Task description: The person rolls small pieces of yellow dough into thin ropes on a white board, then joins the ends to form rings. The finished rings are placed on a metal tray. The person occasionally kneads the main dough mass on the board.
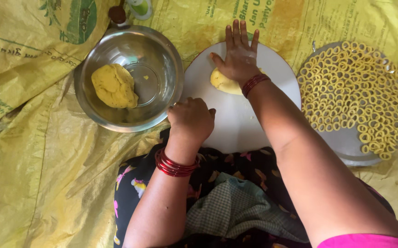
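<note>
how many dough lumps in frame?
2. One dough lump sits in the steel bowl; a second lump lies on the white board, partly under the right hand, so more may be hidden there.

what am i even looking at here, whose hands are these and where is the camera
There is no machine here: these are one person's two bare hands, filmed by a camera worn on that person's head, looking straight down. That is why the arms come in from the bottom of the picture.

The right hand lies flat, fingers spread, pressing on a small piece of yellow dough on a round white board. The left hand is closed in a fist at the board's near edge; I cannot tell whether anything is inside it.

To the left stands a steel bowl with a bigger lump of dough. To the right, a round plate is covered with many small dough rings. Everything rests on yellow sacking spread underneath.
</note>
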